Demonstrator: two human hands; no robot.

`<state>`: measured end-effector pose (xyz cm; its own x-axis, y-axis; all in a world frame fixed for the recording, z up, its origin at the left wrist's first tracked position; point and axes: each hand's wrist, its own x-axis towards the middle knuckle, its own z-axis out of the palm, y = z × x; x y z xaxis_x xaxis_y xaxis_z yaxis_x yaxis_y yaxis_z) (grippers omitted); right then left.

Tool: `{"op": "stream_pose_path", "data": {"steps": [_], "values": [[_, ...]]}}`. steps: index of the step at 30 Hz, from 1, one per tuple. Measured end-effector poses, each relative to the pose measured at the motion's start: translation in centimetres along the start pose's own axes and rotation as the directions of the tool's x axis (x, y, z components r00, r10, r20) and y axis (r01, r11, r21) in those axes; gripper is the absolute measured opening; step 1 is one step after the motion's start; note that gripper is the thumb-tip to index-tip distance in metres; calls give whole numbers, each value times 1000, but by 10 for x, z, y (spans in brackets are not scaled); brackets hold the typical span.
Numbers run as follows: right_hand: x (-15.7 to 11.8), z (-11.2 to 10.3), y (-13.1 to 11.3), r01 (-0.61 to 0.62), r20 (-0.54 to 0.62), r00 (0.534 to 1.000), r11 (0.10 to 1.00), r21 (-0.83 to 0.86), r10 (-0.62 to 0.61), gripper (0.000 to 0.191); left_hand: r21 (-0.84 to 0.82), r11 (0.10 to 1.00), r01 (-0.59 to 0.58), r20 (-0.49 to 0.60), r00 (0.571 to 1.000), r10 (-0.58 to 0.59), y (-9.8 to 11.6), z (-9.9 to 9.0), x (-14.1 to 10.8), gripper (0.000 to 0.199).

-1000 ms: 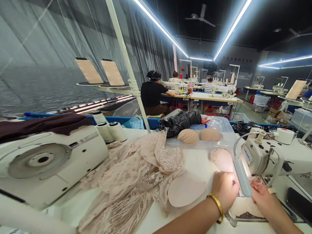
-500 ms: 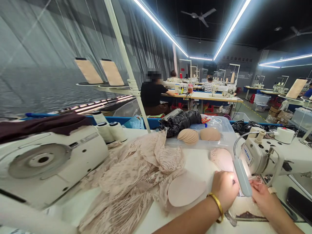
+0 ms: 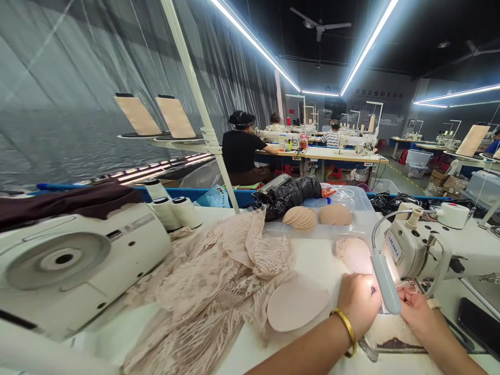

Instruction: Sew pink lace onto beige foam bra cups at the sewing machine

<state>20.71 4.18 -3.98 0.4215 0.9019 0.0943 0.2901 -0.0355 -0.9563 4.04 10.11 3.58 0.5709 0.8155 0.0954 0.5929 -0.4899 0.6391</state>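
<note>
My left hand [image 3: 358, 302], with a gold bangle [image 3: 345, 329] at its wrist, is closed at the near edge of a beige bra cup [image 3: 357, 254] with lace on its left side. Across from it, my right hand [image 3: 417, 315] has its fingers pinched together beside the sewing machine [image 3: 410, 249]. A grey lamp head [image 3: 386, 285] on a bendable neck hangs between the hands and hides the needle area and part of the fingertips. What the right fingers pinch is not clear. Another beige cup [image 3: 299, 303] lies left of my hands, on the edge of heaped beige lace [image 3: 219, 276].
Behind the hands, a clear plastic tray [image 3: 361, 219] holds stacked cups [image 3: 300, 218] and a black plastic bundle [image 3: 291, 195]. A second machine [image 3: 84, 265] and thread cones [image 3: 185, 212] stand left. A dark phone [image 3: 478, 325] lies far right. A co-worker [image 3: 242, 151] sits beyond.
The view has shifted slightly. Both hands stay at almost the same place by the machine, with hardly any change in their hold.
</note>
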Motion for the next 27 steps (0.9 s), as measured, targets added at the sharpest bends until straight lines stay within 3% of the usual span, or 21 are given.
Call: {"op": "stream_pose_path", "data": {"steps": [8,13,15,18,21,24,27], "values": [[3,0,2,-7,-18,1000,994,-109,5,41,-12,1000,-24,-45,999,23,-6,6,3,31],[1,2,1,-37,-31,999,986,-161,33,36,9,993,-115,-106,988,115,-8,9,-5,16],[1,0,1,-57,-31,998,982,-181,52,34,27,985,-171,-152,973,173,-9,9,-10,11],[0,-11,4,-74,-1,997,975,-209,75,31,116,956,-270,-276,916,292,-16,5,-12,15],[-5,-32,1,-67,83,993,971,-230,88,33,209,928,-310,-319,875,364,-27,-5,-4,22],[-17,-56,-13,-11,268,959,958,-288,92,27,245,893,-378,-230,872,433,-40,-13,6,23],[-28,-76,-31,153,557,828,928,-339,66,21,267,861,-434,-131,868,478,-50,-14,10,21]]}}
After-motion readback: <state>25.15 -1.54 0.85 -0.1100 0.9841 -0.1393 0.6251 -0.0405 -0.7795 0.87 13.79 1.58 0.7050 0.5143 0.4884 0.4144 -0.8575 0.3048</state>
